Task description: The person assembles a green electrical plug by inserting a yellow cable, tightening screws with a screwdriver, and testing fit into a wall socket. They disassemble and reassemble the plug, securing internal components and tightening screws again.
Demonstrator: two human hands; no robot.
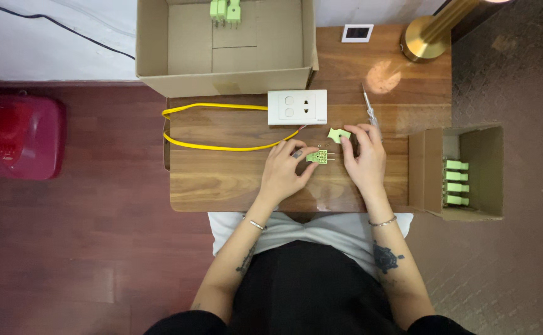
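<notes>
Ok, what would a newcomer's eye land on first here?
Probably the two hands at the table's middle: the left hand holds an opened green plug, the right hand touches its loose cover. Next, the yellow cable looping left of the white socket.

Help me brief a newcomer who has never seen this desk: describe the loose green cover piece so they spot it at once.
Start at the white wall socket plate on the wooden table. Just below and right of it, by the right hand fingertips, lies the green cover piece. Unlike the open plug body in the left hand, it shows no metal pins.
</notes>
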